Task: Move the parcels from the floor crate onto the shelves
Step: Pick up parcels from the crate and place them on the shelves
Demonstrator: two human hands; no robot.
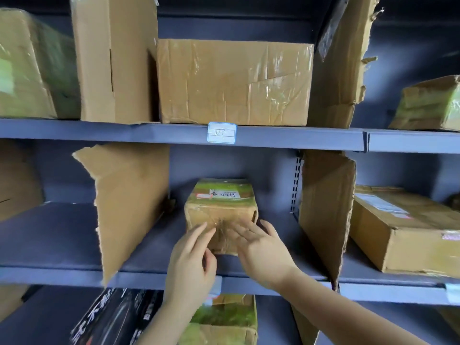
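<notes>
1. A small tape-wrapped brown cardboard parcel [221,207] with a green-printed top sits on the middle dark-blue metal shelf [62,245]. It stands in the bay between a torn cardboard divider [132,200] on the left and a second cardboard divider [323,207] on the right. The placing step looks all but done.
2. The left hand [190,260] reaches up from the near side, fingers loosely spread, fingertips at the parcel's near face. It grips nothing.
3. The right hand [261,250] lies flat-fingered on the same face, toward its right edge — pressing, not clasping, though blur softens the fingers.
4. Next, in all likelihood: a light push toward the far wall, then both hands come away for another parcel — the floor crate is out of view.
</notes>
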